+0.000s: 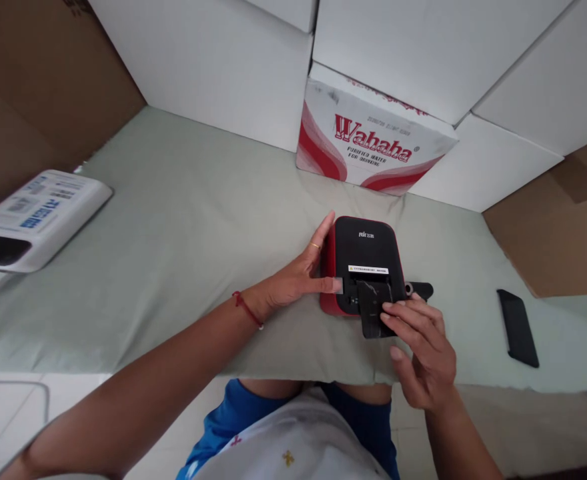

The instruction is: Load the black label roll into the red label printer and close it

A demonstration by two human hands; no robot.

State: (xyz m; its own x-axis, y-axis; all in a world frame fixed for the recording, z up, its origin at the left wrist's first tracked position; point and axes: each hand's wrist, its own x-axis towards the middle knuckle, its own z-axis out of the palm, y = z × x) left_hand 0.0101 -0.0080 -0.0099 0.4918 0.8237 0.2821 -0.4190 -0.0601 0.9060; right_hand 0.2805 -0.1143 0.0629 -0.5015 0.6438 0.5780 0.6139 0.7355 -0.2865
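A compact red-and-black label printer [368, 243] stands on the cloth-covered table in front of me. My left hand [306, 273] grips its left side, fingers along the red wall and thumb across the front corner. A glossy black strip [371, 310] hangs from the slot in the printer's front, over its lower edge. The fingers of my right hand [421, 347] lie stretched on the strip's right part, while the thumb stays apart below. Beside the printer's right wall lies a short black cylinder [422, 290] with a grey ring at its end, partly behind my right fingers.
A Wahaha water carton [371, 137] stands behind the printer against stacked white boxes [213, 60]. At the left lies a white device [48, 207] with a labelled top. A black phone-like slab [517, 327] rests at the right, near a brown cardboard box [558, 227].
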